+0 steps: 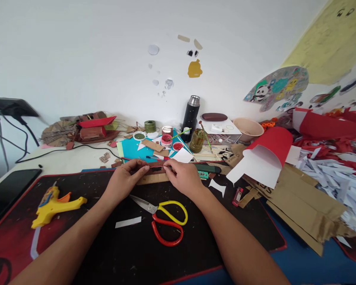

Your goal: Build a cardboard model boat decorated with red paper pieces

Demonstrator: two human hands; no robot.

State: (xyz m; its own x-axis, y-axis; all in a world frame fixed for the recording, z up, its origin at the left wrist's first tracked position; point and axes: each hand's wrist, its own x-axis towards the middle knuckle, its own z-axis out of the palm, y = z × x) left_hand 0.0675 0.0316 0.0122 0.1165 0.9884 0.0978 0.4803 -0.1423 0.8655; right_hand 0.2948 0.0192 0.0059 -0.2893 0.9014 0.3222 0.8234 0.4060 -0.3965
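"Cardboard between the fingertips: how much of it shows?"

"Only the middle of a small brown strip (158,170). Left hand (129,176) and right hand (184,175) cover its ends, thumbs and fingers pinched on it, above a tan cardboard piece (152,179)."

"Is that piece gripped too?"

"I can't tell; the hands overlap its ends. The teal object (203,174) just beyond the right wrist is half hidden as well, and I can't name it."

"What else is cut off?"

"The black device (10,192) runs out at the left edge, the white paper scraps (341,186) at the right, both forearms at the bottom."

"And room around the hands?"

"Black mat (201,253) shows between the forearms, down to its red border. Scissors (154,209) lie there with blades toward the left wrist, a white paper strip (128,222) beside them. The yellow glue gun (55,204) sits left of the left forearm; farther back, paint jars line the desk (77,160)."
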